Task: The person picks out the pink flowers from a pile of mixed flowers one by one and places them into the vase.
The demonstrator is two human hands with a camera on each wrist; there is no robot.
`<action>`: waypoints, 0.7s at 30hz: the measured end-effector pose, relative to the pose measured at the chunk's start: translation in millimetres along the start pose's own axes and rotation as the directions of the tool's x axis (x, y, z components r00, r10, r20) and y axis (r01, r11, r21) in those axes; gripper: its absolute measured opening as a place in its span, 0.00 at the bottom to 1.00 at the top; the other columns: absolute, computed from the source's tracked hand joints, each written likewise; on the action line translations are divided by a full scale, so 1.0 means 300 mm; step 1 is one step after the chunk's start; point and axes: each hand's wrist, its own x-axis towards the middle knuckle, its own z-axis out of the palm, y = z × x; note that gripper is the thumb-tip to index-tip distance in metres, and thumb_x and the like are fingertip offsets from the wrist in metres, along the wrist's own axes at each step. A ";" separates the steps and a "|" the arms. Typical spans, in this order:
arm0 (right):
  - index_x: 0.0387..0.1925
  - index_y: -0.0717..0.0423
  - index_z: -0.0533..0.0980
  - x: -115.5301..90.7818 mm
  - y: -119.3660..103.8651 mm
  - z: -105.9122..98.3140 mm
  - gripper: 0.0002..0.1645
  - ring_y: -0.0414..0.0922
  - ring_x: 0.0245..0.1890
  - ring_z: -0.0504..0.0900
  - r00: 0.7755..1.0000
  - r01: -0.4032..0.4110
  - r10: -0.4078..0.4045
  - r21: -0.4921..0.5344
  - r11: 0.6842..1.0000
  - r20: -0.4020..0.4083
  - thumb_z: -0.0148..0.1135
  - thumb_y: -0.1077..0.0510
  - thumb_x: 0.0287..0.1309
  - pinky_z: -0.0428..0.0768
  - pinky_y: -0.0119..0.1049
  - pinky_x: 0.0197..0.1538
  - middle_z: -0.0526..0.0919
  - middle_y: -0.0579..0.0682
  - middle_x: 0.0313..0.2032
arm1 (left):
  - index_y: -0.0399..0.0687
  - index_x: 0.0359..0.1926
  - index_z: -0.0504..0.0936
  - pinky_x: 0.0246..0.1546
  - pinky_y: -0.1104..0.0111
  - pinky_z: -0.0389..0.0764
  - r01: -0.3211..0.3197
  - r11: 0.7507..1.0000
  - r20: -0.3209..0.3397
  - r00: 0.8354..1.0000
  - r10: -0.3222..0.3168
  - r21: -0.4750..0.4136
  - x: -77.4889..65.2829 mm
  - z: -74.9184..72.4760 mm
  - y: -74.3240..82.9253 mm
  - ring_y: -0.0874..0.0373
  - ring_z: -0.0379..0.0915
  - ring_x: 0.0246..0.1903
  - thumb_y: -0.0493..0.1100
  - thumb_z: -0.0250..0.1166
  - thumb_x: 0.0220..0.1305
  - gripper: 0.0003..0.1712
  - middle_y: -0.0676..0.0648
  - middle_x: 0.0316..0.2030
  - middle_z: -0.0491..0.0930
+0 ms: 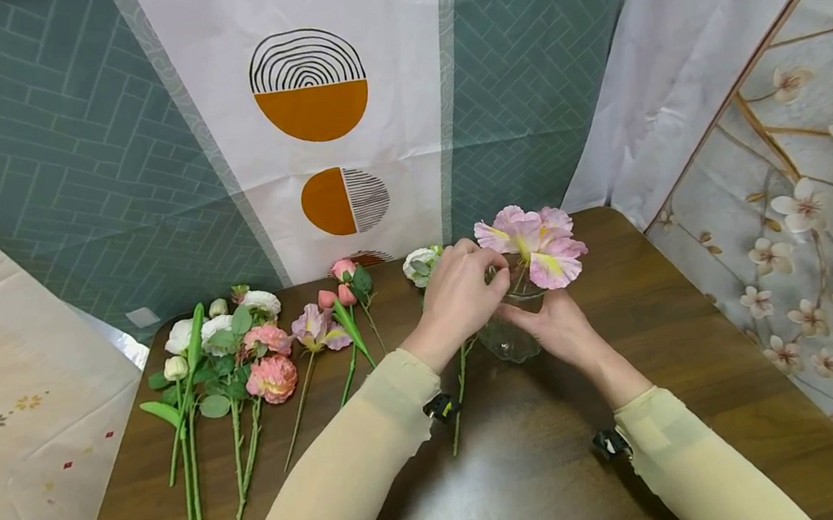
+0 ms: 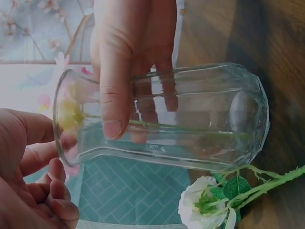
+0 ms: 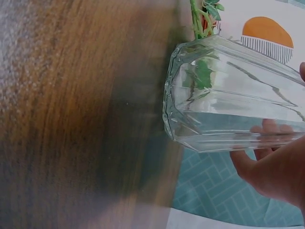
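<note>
In the head view a clear glass vase [image 1: 509, 341] holds a pink-purple iris with a yellow centre [image 1: 553, 255]. Its thin green stem [image 2: 167, 126] runs down inside the glass. My right hand [image 1: 562, 328] grips the vase near its neck, thumb on one side and fingers on the other. At the rim is my left hand [image 1: 464, 289], its fingers bent and thumb and forefinger tips beside the bloom; I cannot tell whether they pinch anything. A white flower [image 2: 205, 202] with a green stem lies beside the vase, partly hidden by my left hand in the head view.
To the left on the wooden table [image 1: 499, 495] lie several artificial flowers: white and pink blooms [image 1: 272, 380], green-stemmed buds [image 1: 176, 368], another iris [image 1: 318, 330] and a pink rose spray [image 1: 343, 270]. Patterned cloths hang behind and at both sides.
</note>
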 end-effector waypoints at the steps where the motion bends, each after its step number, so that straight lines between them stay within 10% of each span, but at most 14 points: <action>1: 0.84 0.59 0.57 0.000 0.000 0.001 0.54 0.54 0.79 0.63 1.000 0.004 -0.004 -0.002 1.000 -0.001 0.79 0.53 0.68 0.58 0.60 0.81 0.66 0.58 0.80 | 0.54 0.47 0.95 0.45 0.62 0.78 -0.001 1.000 0.002 1.000 0.001 -0.012 -0.005 -0.005 -0.003 0.53 0.76 0.44 0.47 0.70 0.77 0.08 0.51 0.42 0.83; 21: 0.77 0.62 0.66 0.035 -0.002 -0.027 0.47 0.58 0.79 0.66 0.999 -0.018 0.018 -0.017 1.000 0.048 0.81 0.52 0.67 0.57 0.61 0.82 0.74 0.61 0.74 | 0.49 0.52 0.90 0.40 0.56 0.80 0.119 0.992 -0.035 0.992 -0.121 -0.043 -0.254 -0.221 -0.278 0.53 0.79 0.38 0.42 0.69 0.77 0.08 0.50 0.41 0.86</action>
